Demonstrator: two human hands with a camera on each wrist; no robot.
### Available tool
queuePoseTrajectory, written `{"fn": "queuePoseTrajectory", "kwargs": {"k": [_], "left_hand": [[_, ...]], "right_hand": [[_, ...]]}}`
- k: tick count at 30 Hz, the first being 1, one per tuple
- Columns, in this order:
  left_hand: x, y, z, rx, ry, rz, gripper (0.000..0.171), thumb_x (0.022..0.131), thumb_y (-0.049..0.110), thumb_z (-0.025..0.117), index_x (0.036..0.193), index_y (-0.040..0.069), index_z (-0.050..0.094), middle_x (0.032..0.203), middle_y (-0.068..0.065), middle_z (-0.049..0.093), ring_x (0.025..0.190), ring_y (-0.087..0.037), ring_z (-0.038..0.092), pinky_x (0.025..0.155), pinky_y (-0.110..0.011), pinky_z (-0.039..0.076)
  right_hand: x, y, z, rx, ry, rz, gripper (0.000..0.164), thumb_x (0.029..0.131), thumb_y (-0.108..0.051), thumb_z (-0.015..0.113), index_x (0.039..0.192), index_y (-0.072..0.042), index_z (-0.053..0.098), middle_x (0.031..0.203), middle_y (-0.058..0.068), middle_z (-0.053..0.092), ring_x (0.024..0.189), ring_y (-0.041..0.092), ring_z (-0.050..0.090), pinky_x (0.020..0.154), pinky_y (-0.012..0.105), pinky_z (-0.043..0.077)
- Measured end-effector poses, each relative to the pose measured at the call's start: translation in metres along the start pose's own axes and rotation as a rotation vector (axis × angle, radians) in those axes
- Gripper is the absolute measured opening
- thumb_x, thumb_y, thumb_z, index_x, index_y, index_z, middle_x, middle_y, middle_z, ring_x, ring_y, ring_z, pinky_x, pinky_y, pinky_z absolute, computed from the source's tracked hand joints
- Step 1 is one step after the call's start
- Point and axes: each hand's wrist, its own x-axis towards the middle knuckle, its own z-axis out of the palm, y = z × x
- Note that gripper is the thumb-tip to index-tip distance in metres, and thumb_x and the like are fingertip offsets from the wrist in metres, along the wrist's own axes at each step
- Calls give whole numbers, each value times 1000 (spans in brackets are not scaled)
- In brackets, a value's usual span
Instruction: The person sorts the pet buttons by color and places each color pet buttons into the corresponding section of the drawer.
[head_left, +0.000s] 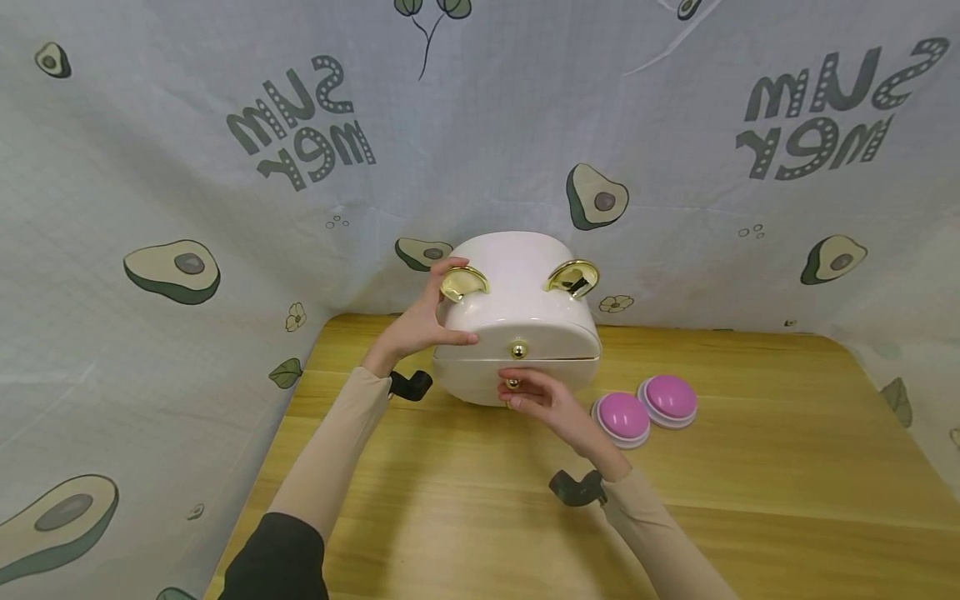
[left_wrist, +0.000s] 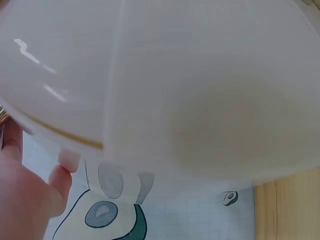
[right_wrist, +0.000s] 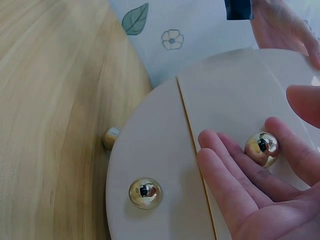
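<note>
A glossy white rounded box with two gold ears and round gold knobs stands on the table. A seam divides its front into an upper and a lower part. My left hand holds the box's left upper side, thumb on the front and fingers beside the left gold ear. My right hand is at the front, fingers extended and thumb apart. In the right wrist view, its fingers surround the upper gold knob; contact is unclear. The lower gold knob shows apart from them.
Two pink round push buttons with white bases sit side by side on the wooden table, right of the box. Behind the box hangs a white cloth printed with avocados and lettering.
</note>
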Motion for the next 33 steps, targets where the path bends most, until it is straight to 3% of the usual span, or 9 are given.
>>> {"fn": "queuePoseTrajectory", "kwargs": {"k": [7,12,21,29,33], "left_hand": [[-1,-5,0,12,42,101,96,71,-3,81,142,18,21,142,-9,28,127,-23,35,102,-50,30],[0,-6,0,22,56,124,95,70,-3,81,142,17,23,143,-7,28,128,-19,34,106,-49,26],[0,-4,-1,42,11,66,98,72,-4,79,144,17,15,149,-10,17,133,-25,27,106,-51,24],[-8,29,-1,27,-50,-13,97,74,-6,75,143,10,9,148,-18,9,132,-31,23,104,-54,28],[-9,33,0,27,-51,-21,97,74,-6,75,143,10,8,148,-19,8,132,-33,23,103,-54,29]], "right_hand": [[-1,-1,0,-3,-2,7,43,95,-2,55,135,10,44,127,32,51,116,44,51,92,30,46],[0,0,0,-7,4,15,43,95,-2,55,135,10,44,126,32,51,116,42,52,92,31,47],[2,5,-3,-29,21,-18,41,96,-3,55,132,12,44,123,34,51,113,48,51,93,47,45],[2,2,-2,-28,33,-7,40,95,-2,55,131,11,46,124,32,53,113,45,53,92,43,46],[2,2,-1,-16,33,-6,40,95,-2,55,132,11,45,124,32,52,114,46,52,93,42,46]]}}
